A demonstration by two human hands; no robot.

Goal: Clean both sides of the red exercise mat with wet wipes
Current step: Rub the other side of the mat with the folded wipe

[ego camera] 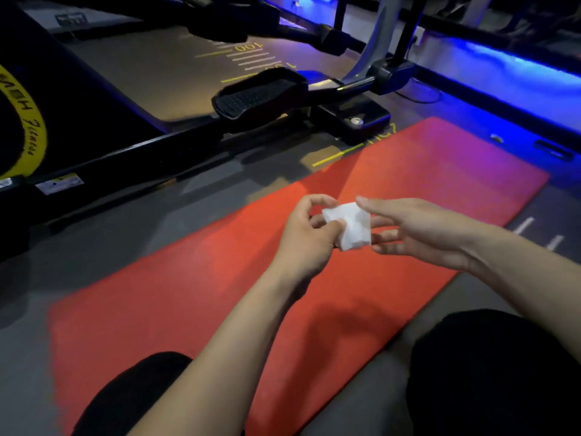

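Observation:
The red exercise mat (195, 287) lies flat on the grey floor, running from the lower left to the upper right. Above its middle, both hands hold a folded white wet wipe (352, 225). My left hand (306, 234) pinches the wipe's left edge between thumb and curled fingers. My right hand (418, 229) meets the wipe from the right, its thumb on the top edge and its fingers spread behind and under the wipe.
An elliptical trainer with a black pedal (257, 97) and a long black rail (125, 162) stands just beyond the mat's far edge. A small dark object (555, 149) lies off the mat's far right corner. My dark-clad knees (490, 372) are at the mat's near edge.

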